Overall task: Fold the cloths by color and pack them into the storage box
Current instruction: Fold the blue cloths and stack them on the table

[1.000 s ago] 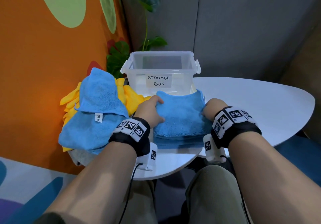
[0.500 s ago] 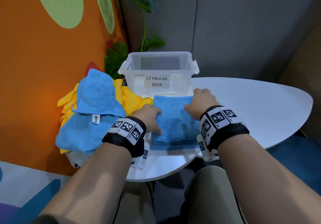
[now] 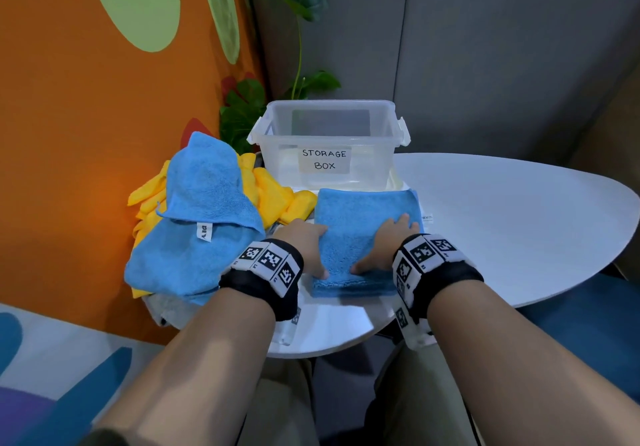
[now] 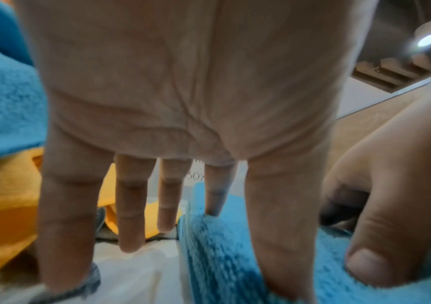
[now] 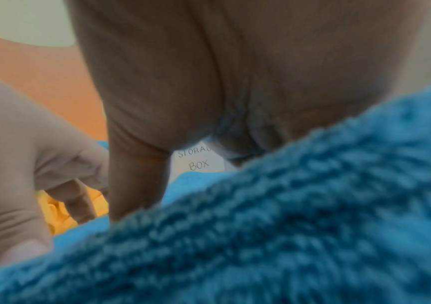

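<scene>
Table [image 3: 502,224] white, bears all | storage box [image 3: 327,140] clear, at back | loose blue and yellow cloths [image 3: 194,224] heaped left | folded blue cloth [image 3: 360,237] before box | my left hand [image 3: 304,244] and right hand [image 3: 384,248] flat, fingers straight, pressing its side edges.

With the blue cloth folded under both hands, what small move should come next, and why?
Probably lift the folded blue cloth into the storage box: it looks squared off, both the left hand and right hand rest on its sides, and the box stands open right behind it.
</scene>
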`<control>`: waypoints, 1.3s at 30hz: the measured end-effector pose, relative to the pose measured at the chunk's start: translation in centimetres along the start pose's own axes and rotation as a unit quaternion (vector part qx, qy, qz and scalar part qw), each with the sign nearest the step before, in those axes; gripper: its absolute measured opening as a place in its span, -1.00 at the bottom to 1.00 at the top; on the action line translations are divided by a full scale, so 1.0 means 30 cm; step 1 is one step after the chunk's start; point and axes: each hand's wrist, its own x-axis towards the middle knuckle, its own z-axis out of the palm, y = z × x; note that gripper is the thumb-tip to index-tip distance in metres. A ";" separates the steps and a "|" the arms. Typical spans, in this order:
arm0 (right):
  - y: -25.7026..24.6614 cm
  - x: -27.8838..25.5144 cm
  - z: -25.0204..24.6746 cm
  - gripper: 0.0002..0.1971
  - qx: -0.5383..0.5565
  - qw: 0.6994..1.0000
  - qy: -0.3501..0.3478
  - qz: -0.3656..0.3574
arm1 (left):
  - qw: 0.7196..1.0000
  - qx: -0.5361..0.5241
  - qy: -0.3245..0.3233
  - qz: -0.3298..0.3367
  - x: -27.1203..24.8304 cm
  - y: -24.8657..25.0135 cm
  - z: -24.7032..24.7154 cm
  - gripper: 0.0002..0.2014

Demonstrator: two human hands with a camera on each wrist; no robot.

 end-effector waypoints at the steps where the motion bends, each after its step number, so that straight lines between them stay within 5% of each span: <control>1: -0.002 0.006 -0.004 -0.06 0.007 1.000 0.002 -0.002 | 1.000 -0.003 0.011 -0.002 -0.006 -0.004 -0.005 -0.18; 5: -0.033 0.032 -0.023 -0.47 0.047 0.997 0.046 -0.035 | 0.995 -0.046 0.085 0.000 -0.032 -0.036 -0.050 -0.19; 14: -0.235 0.013 -0.081 -0.49 0.183 0.959 0.107 -0.191 | 0.943 -0.128 0.300 -0.070 -0.095 -0.222 -0.176 -0.58; 22: -0.427 -0.005 -0.046 -0.60 0.188 0.933 0.079 -0.298 | 0.939 -0.121 0.301 -0.111 -0.130 -0.425 -0.179 -0.68; 26: -0.458 0.011 -0.045 -0.83 0.176 0.928 0.143 -0.297 | 0.953 -0.122 0.268 -0.066 -0.156 -0.459 -0.167 -0.59; 30: -0.456 -0.001 -0.107 -0.82 0.247 0.900 0.187 -0.308 | 0.959 -0.125 0.254 -0.030 -0.172 -0.470 -0.164 -0.52; 33: -0.452 -0.014 -0.158 -0.76 0.306 0.867 0.227 -0.322 | 0.932 -0.151 0.329 0.001 -0.182 -0.457 -0.181 -0.89; 39: -0.377 -0.034 -0.257 -0.86 0.318 0.822 0.341 -0.327 | 0.844 -0.270 0.460 0.060 -0.264 -0.427 -0.279 -0.87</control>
